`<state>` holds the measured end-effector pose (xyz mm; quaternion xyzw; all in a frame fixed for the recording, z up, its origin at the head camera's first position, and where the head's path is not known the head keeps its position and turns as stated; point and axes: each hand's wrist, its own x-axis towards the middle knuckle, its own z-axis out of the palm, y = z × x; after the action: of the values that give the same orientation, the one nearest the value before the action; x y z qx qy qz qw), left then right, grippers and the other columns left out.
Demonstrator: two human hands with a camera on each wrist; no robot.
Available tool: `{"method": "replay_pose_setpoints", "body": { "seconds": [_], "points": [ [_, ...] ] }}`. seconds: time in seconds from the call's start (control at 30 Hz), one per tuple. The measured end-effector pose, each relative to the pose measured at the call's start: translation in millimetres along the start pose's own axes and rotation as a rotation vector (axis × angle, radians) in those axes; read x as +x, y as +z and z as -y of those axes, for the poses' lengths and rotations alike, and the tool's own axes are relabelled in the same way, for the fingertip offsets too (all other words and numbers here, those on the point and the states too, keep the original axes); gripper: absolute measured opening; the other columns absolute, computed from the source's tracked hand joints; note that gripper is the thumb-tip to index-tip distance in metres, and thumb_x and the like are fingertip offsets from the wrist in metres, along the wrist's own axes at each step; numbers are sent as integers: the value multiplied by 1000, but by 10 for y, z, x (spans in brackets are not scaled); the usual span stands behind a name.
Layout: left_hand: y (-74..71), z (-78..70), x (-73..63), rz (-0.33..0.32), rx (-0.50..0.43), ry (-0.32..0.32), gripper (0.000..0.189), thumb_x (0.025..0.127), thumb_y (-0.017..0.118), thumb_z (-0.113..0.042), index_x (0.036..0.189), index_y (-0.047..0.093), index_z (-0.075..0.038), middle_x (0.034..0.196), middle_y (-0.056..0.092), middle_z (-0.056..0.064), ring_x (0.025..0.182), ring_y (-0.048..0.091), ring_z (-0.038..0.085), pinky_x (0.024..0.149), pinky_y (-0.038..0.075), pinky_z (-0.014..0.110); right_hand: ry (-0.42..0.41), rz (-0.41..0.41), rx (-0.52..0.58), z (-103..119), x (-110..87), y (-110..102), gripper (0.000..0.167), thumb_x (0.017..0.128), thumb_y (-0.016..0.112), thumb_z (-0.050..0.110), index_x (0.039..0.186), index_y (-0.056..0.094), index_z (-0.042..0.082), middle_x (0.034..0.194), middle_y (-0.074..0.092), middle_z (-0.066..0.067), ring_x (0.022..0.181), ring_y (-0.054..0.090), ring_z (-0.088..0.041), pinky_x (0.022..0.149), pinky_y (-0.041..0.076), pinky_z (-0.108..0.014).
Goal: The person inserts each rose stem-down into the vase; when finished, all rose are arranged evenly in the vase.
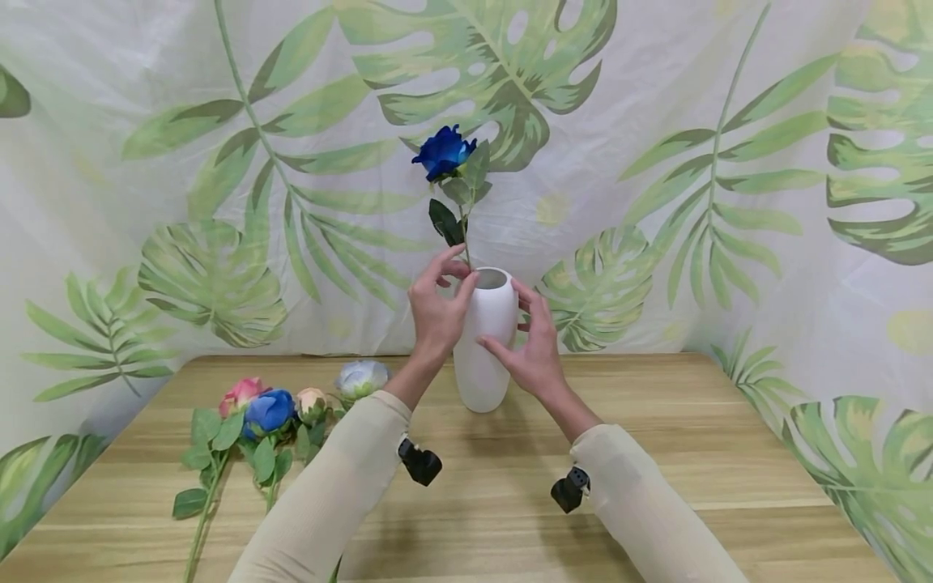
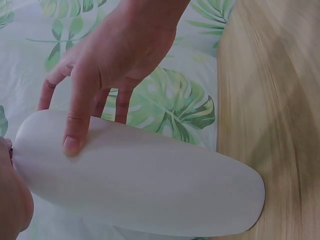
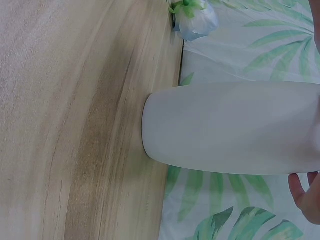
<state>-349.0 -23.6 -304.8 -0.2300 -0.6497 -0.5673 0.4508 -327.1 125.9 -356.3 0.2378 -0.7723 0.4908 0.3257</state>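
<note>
A white vase (image 1: 483, 348) stands upright on the table. My left hand (image 1: 440, 312) is at the left of its mouth, pinching the stem of a blue rose (image 1: 443, 154) between thumb and fingers. The bloom rises well above the vase, and the stem's lower end is hidden. On the vase's other side, my right hand (image 1: 538, 344) holds its upper body, thumb across the front and fingers along the right side. In the left wrist view this right hand (image 2: 115, 60) shows with its thumb flat on the vase wall. The right wrist view catches the vase's base (image 3: 155, 125) on the wood.
Several artificial flowers lie on the table's left: a pink one (image 1: 242, 395), a blue one (image 1: 270, 411), a peach one (image 1: 311, 403) and a pale blue-white one (image 1: 362, 378). My left sleeve (image 1: 328, 494) passes over some stems. A leaf-print cloth (image 1: 583, 186) hangs behind the wooden table (image 1: 656, 453).
</note>
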Motion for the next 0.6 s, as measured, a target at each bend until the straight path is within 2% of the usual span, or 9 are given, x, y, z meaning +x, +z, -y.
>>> {"method": "replay_pose_setpoints", "body": {
  "seconds": [0.13, 0.27, 0.4, 0.6],
  "points": [
    [14, -24, 19, 22, -43, -5, 33, 85, 77, 11, 118, 71, 7, 91, 74, 22, 79, 71, 37, 71, 49, 25, 11, 3, 5, 8, -2, 2, 89, 77, 92, 5, 151, 42, 2, 146, 47, -25, 124, 56, -46, 87, 59, -57],
    [18, -38, 24, 29, -42, -18, 35, 84, 78, 12, 118, 71, 8, 93, 73, 23, 79, 72, 37, 71, 51, 23, 15, 5, 3, 18, -7, -3, 89, 78, 91, 7, 151, 42, 3, 146, 47, -25, 124, 56, -46, 87, 59, -56],
    [10, -32, 14, 33, -9, -27, 33, 84, 79, 9, 117, 72, 7, 91, 74, 22, 81, 72, 36, 75, 51, 29, 11, 3, 7, -1, -6, -3, 88, 78, 91, 6, 151, 42, 2, 146, 47, -25, 124, 56, -46, 86, 59, -57],
    [3, -14, -20, 30, 46, -47, 27, 86, 80, 4, 112, 76, 3, 90, 75, 19, 91, 68, 36, 82, 49, 46, -2, 3, 2, -26, 4, 2, 87, 78, 91, 6, 151, 42, 1, 145, 47, -26, 124, 56, -47, 86, 59, -58]
  ]
}}
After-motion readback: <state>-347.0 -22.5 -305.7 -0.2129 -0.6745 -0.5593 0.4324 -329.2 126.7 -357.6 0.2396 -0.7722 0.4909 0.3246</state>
